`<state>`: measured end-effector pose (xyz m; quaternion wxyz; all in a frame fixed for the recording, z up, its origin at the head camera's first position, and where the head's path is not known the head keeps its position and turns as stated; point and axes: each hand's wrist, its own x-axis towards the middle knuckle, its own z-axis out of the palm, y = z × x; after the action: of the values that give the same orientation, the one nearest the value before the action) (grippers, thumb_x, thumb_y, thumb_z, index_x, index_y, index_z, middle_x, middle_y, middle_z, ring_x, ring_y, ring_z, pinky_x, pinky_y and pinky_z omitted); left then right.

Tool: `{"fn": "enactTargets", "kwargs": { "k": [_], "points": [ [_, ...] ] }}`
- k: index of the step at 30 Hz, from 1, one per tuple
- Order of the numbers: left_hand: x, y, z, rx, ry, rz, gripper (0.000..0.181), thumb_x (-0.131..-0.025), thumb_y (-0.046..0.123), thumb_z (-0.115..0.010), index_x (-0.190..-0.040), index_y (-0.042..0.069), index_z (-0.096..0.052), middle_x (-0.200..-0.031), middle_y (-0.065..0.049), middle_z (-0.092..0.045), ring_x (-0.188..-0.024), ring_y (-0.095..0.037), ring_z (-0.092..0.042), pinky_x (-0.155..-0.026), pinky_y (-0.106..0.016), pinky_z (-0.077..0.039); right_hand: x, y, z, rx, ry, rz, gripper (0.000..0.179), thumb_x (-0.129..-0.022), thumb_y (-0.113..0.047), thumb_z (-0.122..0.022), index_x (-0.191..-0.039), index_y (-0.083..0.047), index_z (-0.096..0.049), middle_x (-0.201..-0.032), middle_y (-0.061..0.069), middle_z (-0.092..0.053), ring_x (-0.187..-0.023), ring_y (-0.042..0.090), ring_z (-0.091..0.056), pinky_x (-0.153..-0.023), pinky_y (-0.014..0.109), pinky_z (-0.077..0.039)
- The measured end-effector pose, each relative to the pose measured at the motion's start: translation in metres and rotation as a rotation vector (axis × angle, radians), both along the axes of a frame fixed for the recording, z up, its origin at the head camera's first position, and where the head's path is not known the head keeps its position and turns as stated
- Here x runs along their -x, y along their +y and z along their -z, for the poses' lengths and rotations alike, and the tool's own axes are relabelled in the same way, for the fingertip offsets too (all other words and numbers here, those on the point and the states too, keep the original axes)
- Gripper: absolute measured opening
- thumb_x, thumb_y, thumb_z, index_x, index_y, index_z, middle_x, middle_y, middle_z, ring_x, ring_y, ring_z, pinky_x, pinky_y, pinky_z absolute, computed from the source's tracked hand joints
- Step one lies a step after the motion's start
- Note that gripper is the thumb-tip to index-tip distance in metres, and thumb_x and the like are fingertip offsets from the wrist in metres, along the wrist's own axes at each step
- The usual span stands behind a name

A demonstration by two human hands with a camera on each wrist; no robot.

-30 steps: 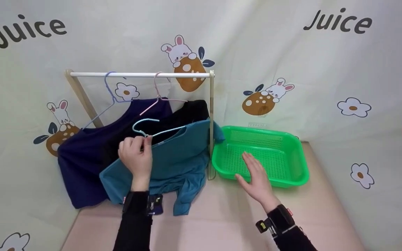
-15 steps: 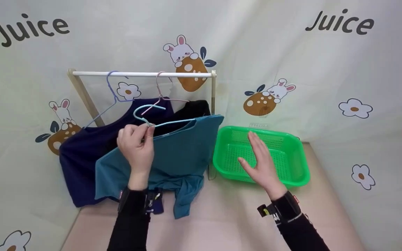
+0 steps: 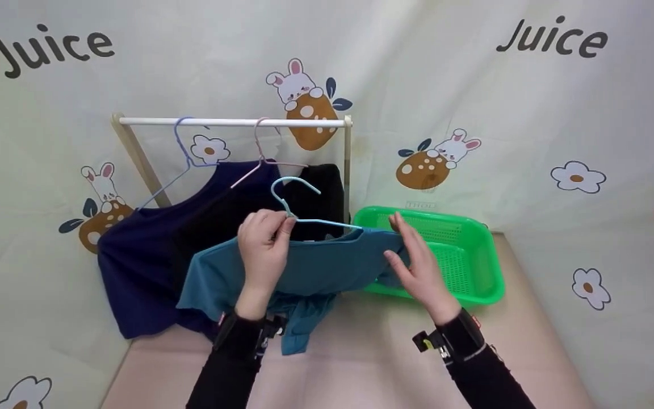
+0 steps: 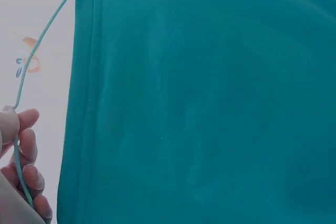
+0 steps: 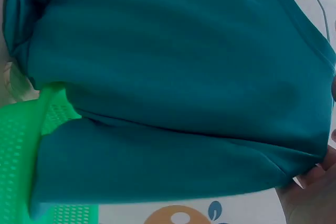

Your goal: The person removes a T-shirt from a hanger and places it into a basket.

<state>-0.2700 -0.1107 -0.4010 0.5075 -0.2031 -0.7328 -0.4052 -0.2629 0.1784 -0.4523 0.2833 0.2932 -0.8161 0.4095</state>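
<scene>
My left hand (image 3: 264, 244) pinches the light-blue clothes hanger (image 3: 327, 221) just below its hook, its other fingers curled around the wire in the left wrist view. A teal shirt (image 3: 321, 264) hangs on this hanger, its neckline filling much of the left wrist view. My right hand (image 3: 420, 272) is at the shirt's right shoulder, fingers extended and thumb apart, the cloth between them. In the right wrist view the right fingertips (image 5: 328, 158) meet the shoulder edge. The shirt's sleeve drapes over the green basket (image 3: 491, 261).
A small rack with a white rail (image 3: 219, 121) stands behind. From it hang a navy shirt (image 3: 145, 255) on a purple-blue hanger (image 3: 182, 145) and a black garment (image 3: 327, 193) on a pink hanger (image 3: 259, 139). A patterned sheet (image 3: 531, 113) covers the walls.
My left hand has carried the hanger and teal shirt up, then right and slightly down, away from the rack. My right hand has gone from over the basket to the shirt's shoulder.
</scene>
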Motion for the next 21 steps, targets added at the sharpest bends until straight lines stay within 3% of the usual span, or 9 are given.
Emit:
{"fn": "enactTargets", "kwargs": {
  "k": [5, 10, 15, 21],
  "points": [
    [0.000, 0.008, 0.012, 0.016, -0.085, 0.010, 0.004, -0.089, 0.014, -0.073, -0.086, 0.012, -0.075, -0.072, 0.001, -0.059, -0.067, -0.019, -0.050, -0.066, -0.038, -0.037, 0.001, 0.003, 0.013, 0.009, 0.020, 0.018, 0.051, -0.096, 0.000, -0.059, -0.146, -0.007, -0.048, -0.126, 0.013, -0.062, -0.118, 0.028, -0.058, -0.097, 0.042, -0.044],
    [-0.002, 0.015, 0.019, 0.025, -0.190, 0.021, 0.008, -0.092, 0.022, -0.069, -0.091, 0.018, -0.076, -0.070, 0.007, -0.058, -0.067, -0.015, -0.048, -0.065, -0.035, -0.033, 0.000, 0.009, 0.024, 0.019, 0.036, 0.037, 0.032, -0.094, 0.004, -0.059, -0.122, -0.007, -0.068, -0.112, 0.009, -0.069, -0.103, 0.026, -0.065, -0.083, 0.042, -0.051],
    [-0.004, 0.020, 0.020, -0.022, -0.275, 0.095, 0.007, -0.093, 0.018, -0.068, -0.087, 0.015, -0.072, -0.074, 0.008, -0.064, -0.071, -0.014, -0.050, -0.071, -0.036, -0.033, -0.002, 0.015, 0.029, 0.063, 0.050, 0.064, 0.024, -0.090, 0.008, -0.063, -0.109, -0.004, -0.072, -0.104, 0.009, -0.072, -0.097, 0.028, -0.068, -0.084, 0.033, -0.051],
    [-0.007, 0.024, 0.018, -0.036, -0.285, 0.150, 0.011, -0.093, 0.013, -0.067, -0.083, 0.011, -0.067, -0.073, 0.004, -0.064, -0.070, -0.015, -0.051, -0.073, -0.037, -0.036, -0.009, 0.021, 0.027, 0.153, 0.089, 0.129, 0.023, -0.090, 0.012, -0.061, -0.103, -0.002, -0.072, -0.099, 0.011, -0.073, -0.094, 0.028, -0.068, -0.088, 0.021, -0.046]
  ]
}}
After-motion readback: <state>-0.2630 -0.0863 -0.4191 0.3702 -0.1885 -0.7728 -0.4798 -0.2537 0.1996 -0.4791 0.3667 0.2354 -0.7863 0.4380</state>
